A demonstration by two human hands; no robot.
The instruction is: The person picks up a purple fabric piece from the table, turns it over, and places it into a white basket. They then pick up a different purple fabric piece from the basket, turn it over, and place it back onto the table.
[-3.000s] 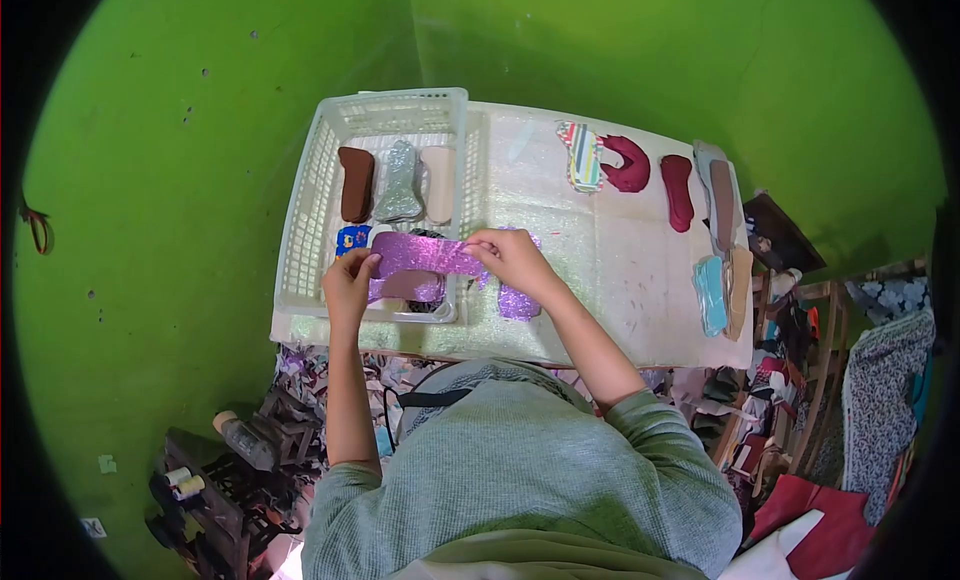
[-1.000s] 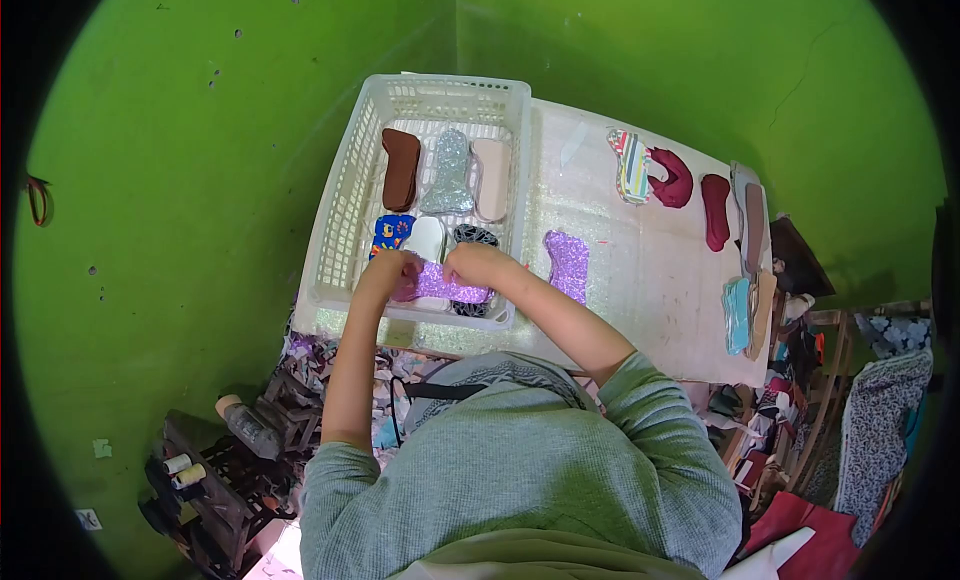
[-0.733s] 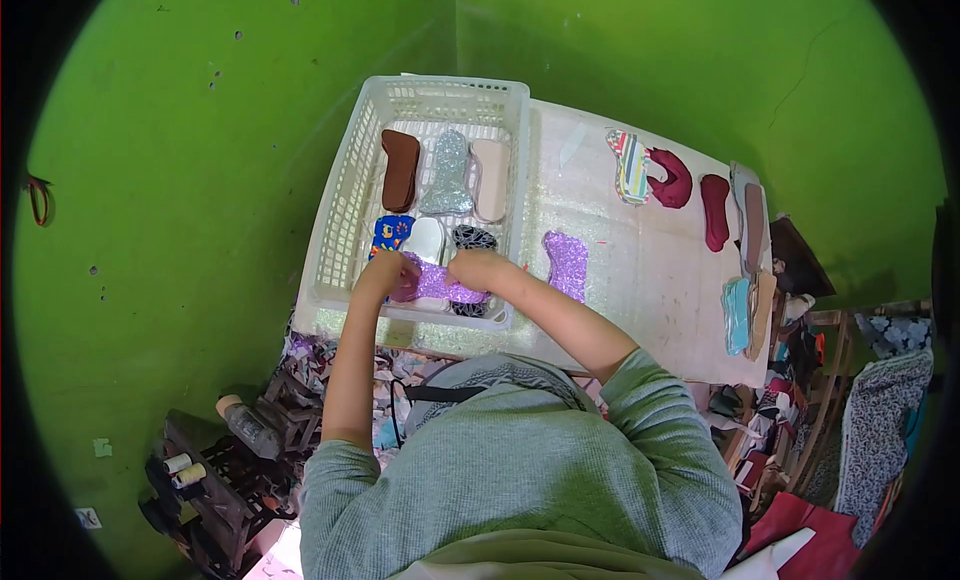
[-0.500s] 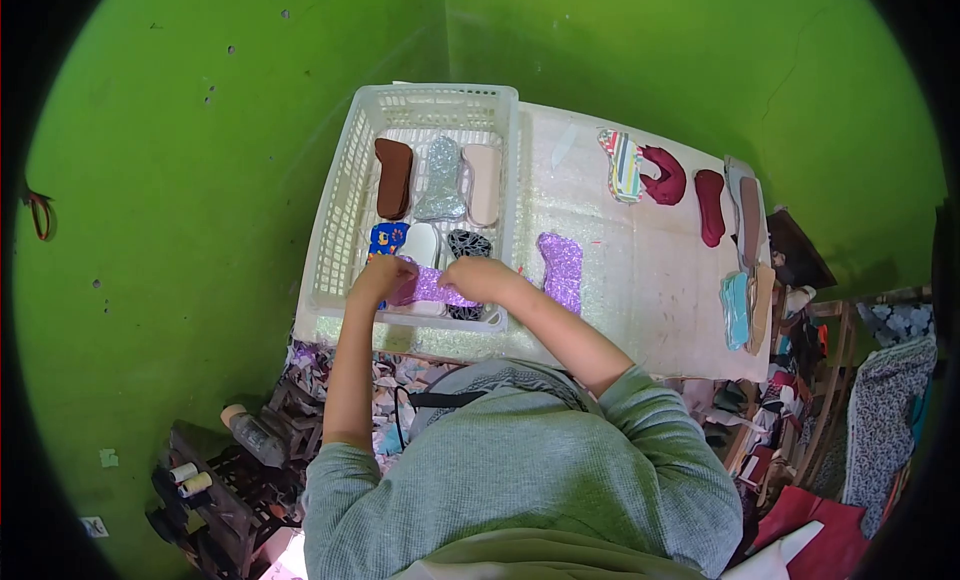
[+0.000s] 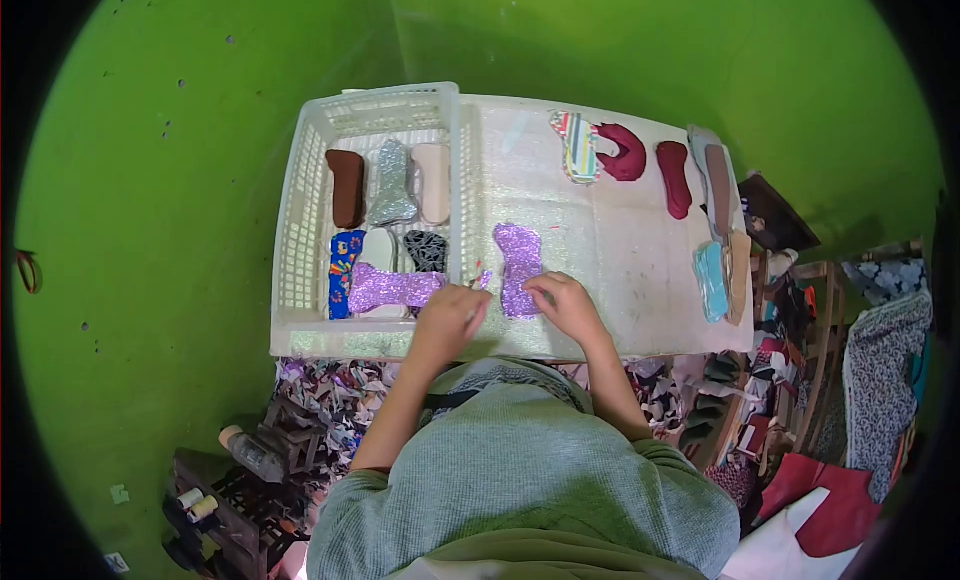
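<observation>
A stack of purple glitter cut-out pieces (image 5: 519, 255), narrow-waisted with wider ends, lies on the table just right of the basket. My right hand (image 5: 568, 306) is at its lower right edge, thumb and fingertips closed on the glitter material. Over the basket's front right corner, my left hand (image 5: 450, 318) has its fingers pinched together, with a small purple strip (image 5: 485, 279) at the fingertips. Beside that hand, another purple glitter piece (image 5: 385, 289) lies sideways in the basket, across white pieces (image 5: 379, 248) and next to a blue patterned stack (image 5: 341, 270).
The white plastic basket (image 5: 291, 220) also holds brown (image 5: 347, 190), silver glitter (image 5: 393, 185), cream (image 5: 432, 183) and black patterned pieces (image 5: 426, 248). Striped (image 5: 578, 148), maroon (image 5: 675, 178) and turquoise pieces (image 5: 711, 280) lie along the table's right side. Fabric scraps (image 5: 330, 390) cover the floor below.
Both hands have left the purple piece lying in the basket and moved right. My right hand is now at the purple stack on the table. The view has shifted too.
</observation>
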